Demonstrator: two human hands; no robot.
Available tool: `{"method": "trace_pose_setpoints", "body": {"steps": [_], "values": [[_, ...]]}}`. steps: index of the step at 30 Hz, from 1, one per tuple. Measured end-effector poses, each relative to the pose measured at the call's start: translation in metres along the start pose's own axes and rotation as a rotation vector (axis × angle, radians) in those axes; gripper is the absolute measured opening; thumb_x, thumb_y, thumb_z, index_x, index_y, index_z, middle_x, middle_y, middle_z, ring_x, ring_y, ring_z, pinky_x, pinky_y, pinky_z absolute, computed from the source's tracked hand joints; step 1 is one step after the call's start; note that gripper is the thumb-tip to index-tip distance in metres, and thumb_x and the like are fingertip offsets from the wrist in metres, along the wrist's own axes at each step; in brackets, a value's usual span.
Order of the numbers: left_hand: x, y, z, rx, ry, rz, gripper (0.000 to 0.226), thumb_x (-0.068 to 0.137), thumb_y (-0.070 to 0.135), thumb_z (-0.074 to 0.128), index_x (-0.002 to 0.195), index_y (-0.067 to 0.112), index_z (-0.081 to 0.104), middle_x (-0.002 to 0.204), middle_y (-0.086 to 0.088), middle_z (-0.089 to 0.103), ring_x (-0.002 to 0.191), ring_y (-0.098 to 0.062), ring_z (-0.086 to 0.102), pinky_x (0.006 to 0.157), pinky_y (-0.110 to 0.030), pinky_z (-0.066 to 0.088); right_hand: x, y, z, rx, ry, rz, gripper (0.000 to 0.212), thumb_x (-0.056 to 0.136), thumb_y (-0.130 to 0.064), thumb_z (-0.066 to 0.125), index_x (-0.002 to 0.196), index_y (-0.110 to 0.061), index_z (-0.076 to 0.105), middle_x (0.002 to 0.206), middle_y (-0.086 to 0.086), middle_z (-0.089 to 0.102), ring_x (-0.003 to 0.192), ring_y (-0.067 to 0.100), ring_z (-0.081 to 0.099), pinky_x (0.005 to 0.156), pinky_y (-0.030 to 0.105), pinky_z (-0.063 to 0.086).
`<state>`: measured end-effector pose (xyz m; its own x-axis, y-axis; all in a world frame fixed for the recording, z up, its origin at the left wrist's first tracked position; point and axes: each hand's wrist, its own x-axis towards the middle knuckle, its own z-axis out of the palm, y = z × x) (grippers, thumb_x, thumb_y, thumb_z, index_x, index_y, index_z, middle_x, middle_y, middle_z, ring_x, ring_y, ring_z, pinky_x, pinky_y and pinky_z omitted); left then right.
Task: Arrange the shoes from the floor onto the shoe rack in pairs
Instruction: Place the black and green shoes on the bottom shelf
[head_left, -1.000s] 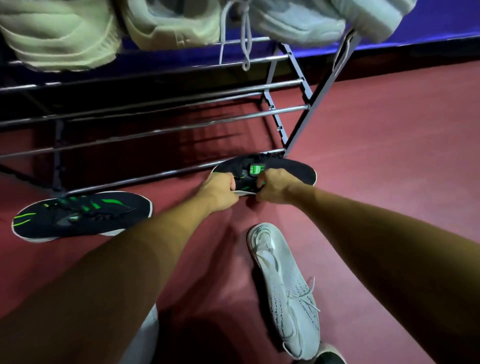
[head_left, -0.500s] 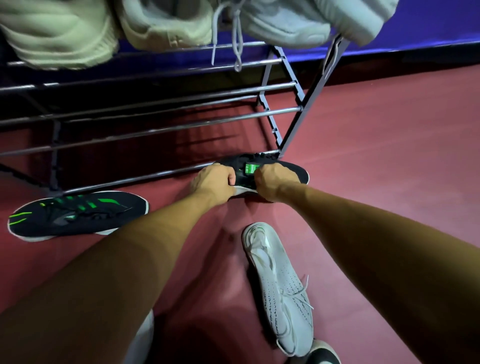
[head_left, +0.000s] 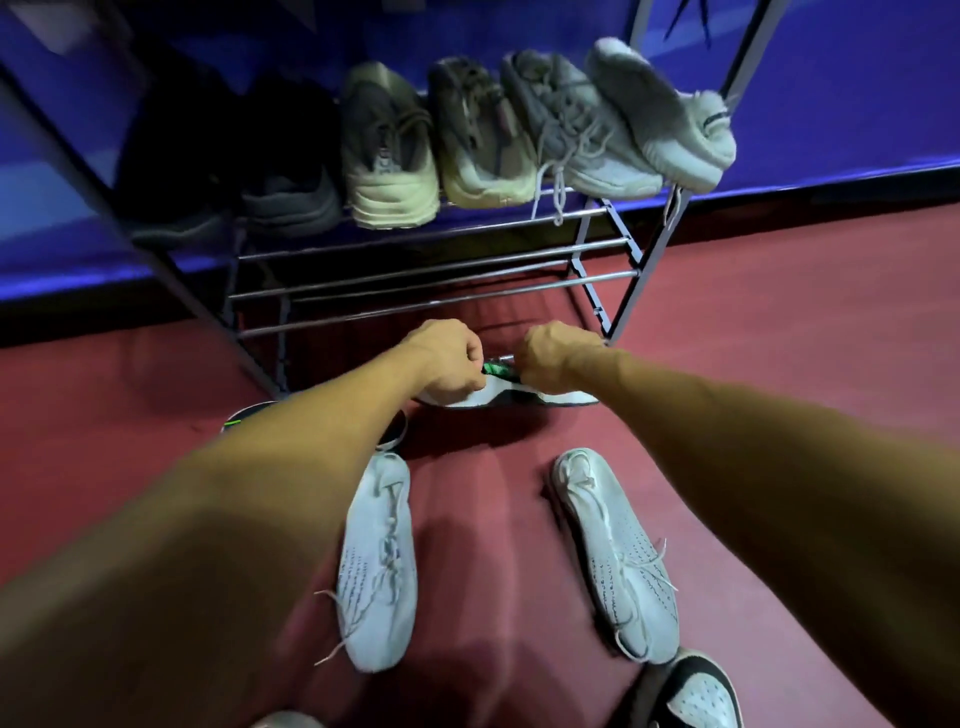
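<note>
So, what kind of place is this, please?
Probably a shoe-storage corner indoors: a metal rack holding sneakers stands by a blue wall, and white shoes lie on the red floor.

Blue wall (head_left: 857, 104); dark strip (head_left: 831, 185), perhaps baseboard, at its foot; red floor (head_left: 779, 291).

We are counting six shoes on the shoe rack's (head_left: 431, 285) loaded shelf: two dark shoes (head_left: 176, 171) (head_left: 291, 176) toward its left end, two beige shoes (head_left: 387, 150) (head_left: 480, 140) in its middle and two pale grey shoes (head_left: 576, 130) (head_left: 660, 114) at its right end. On the floor (head_left: 779, 312) we are finding five more: two white knit shoes (head_left: 376, 561) (head_left: 618, 556), two black shoes with green marks (head_left: 498, 400) (head_left: 248, 413) by the rack's front edge, and one black-and-white shoe (head_left: 701, 691). We are also seeing two hands: the left hand (head_left: 447, 358) and the right hand (head_left: 550, 358).
</note>
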<state>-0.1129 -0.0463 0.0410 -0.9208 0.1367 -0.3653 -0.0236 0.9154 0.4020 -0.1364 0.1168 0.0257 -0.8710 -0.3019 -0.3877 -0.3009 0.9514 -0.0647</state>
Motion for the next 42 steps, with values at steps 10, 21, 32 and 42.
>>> {"method": "trace_pose_setpoints", "body": {"steps": [10,21,32,42], "values": [[-0.089,-0.066,-0.086,-0.187,-0.221,-0.077,0.016,0.091,0.027,0.065,0.077,0.020,0.068,0.072,0.004,0.058,0.067,-0.014,0.054,0.064,-0.019,0.044,-0.033,-0.111,-0.073,0.025,0.064,-0.315,0.011,0.085,-0.018,0.057,0.089,-0.022,0.066,0.086,0.002,0.070,0.080,0.023,0.066,0.066,0.029,0.047],[-0.112,-0.139,-0.097,-0.278,-0.296,-0.323,0.022,0.090,0.033,0.064,0.096,0.012,0.066,0.081,-0.009,0.071,0.062,-0.018,0.060,0.058,-0.024,0.045,-0.048,-0.140,-0.107,0.066,0.209,-0.449,0.012,0.082,-0.016,0.055,0.084,-0.027,0.060,0.068,-0.008,0.067,0.069,0.015,0.064,0.069,0.032,0.052],[-0.105,-0.132,-0.087,-0.762,-0.218,-0.404,0.022,0.088,0.003,0.060,0.070,0.015,0.057,0.060,0.000,0.052,0.053,-0.010,0.050,0.051,-0.019,0.035,-0.016,-0.136,-0.077,0.236,0.409,-0.375,0.014,0.086,-0.024,0.056,0.097,-0.026,0.064,0.086,-0.004,0.062,0.087,0.027,0.061,0.073,0.037,0.048],[-0.089,-0.162,-0.083,-0.875,-0.068,-0.450,0.031,0.084,-0.007,0.055,0.064,0.014,0.047,0.046,0.001,0.043,0.039,-0.006,0.040,0.043,-0.017,0.027,0.032,-0.178,-0.063,0.630,0.342,-0.212,0.011,0.090,-0.023,0.059,0.096,-0.021,0.068,0.096,0.003,0.071,0.094,0.023,0.064,0.080,0.029,0.046]]}}
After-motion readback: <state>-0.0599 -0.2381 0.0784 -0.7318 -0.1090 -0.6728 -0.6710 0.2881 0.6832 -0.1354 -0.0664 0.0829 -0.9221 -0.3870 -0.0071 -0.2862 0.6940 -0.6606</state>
